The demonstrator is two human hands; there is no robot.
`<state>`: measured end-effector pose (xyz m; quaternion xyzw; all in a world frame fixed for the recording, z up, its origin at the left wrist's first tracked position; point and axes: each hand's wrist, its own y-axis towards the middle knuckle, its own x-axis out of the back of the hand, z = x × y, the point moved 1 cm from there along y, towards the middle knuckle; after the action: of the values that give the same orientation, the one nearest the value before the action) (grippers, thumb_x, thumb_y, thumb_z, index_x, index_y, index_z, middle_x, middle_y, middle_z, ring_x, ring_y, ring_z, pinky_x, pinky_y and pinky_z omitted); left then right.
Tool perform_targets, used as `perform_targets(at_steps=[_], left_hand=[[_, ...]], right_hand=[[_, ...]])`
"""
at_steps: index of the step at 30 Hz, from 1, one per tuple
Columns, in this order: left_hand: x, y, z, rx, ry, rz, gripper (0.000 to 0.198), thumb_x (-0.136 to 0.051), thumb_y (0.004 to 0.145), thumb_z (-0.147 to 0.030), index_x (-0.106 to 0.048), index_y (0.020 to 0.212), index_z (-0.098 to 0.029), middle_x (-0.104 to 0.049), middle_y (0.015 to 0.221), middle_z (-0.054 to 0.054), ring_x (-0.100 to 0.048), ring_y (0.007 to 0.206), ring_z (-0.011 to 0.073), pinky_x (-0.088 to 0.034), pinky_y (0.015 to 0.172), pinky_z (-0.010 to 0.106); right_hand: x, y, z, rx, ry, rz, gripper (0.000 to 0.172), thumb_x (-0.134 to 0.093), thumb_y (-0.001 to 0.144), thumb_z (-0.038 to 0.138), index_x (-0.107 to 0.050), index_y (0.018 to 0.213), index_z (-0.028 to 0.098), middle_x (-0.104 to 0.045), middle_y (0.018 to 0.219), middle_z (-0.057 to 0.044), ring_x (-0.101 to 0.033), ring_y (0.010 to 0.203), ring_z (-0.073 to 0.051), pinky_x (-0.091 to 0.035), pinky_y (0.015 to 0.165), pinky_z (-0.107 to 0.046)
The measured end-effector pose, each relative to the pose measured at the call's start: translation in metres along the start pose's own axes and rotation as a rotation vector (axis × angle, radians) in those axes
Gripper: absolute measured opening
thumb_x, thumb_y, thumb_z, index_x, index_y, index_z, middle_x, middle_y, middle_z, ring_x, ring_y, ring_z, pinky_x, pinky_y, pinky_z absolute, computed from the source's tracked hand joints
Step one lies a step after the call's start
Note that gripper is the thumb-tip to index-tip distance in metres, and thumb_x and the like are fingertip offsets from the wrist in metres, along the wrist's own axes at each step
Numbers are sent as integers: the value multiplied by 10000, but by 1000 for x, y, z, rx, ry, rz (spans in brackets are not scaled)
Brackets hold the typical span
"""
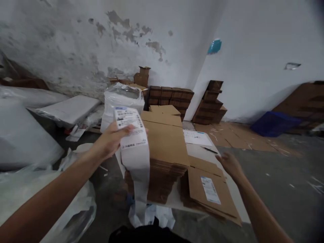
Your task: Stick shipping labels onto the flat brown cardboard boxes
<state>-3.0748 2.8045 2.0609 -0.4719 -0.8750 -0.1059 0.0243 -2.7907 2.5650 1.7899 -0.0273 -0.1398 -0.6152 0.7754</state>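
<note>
My left hand [110, 140] is closed on a strip of printed shipping labels [133, 131], thumb on the front; the backing paper trails down past the table's front. Behind and beside the strip stands a tall stack of flat brown cardboard boxes [165, 141]. My right hand [229, 164], slightly blurred, hovers by the table's right edge with fingers apart and nothing visible in them. Close to its fingertips lies a black pen [209, 150]. A lower pile of flattened cartons [199, 187] bears a stuck-on white label [210, 190] on its top piece.
A written-on paper sheet [196, 137] lies at the back of the white table [234, 190]. Plastic-wrapped white stock [107, 104] stands behind my left hand. Carton stacks [172, 96] line the wall. A blue bin [274, 124] sits at right, and plastic bags [63, 202] fill the left floor.
</note>
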Motion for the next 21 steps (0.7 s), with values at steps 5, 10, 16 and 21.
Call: perform_targets(at_steps=[5, 10, 16, 21], left_hand=[[-29, -14, 2, -157, 482, 271, 288, -691, 789, -277, -713, 1059, -181, -741, 1066, 89, -627, 1127, 297, -415, 1053, 441], [-13, -30, -3, 61, 176, 228, 399, -616, 829, -487, -723, 1056, -177, -727, 1111, 92, -642, 1069, 296, -495, 929, 389], [23, -7, 3, 236, -276, -241, 242, -481, 902, -204, -683, 898, -72, -738, 814, 117, -688, 716, 196, -542, 663, 273], [76, 18, 13, 64, -281, -533, 262, -393, 927, -106, -650, 979, -93, -737, 783, 74, -694, 753, 147, -550, 773, 245]], right_hand=[[-51, -63, 206, 548, 356, 556, 802, -720, 740, 413, -321, 1408, 216, -714, 933, -40, -668, 827, -193, -521, 791, -344], [-89, -106, 255, 865, 318, 473, 144, -603, 823, 145, -636, 954, 196, -700, 862, -12, -650, 772, -149, -500, 712, -269], [-88, -118, 253, 1099, 194, 452, 121, -547, 889, 156, -634, 942, 221, -671, 992, -36, -624, 927, -171, -495, 793, -297], [-61, -50, 257, 832, 363, 148, 237, -434, 961, 415, -560, 998, 217, -607, 885, -41, -595, 790, -162, -491, 721, -302]])
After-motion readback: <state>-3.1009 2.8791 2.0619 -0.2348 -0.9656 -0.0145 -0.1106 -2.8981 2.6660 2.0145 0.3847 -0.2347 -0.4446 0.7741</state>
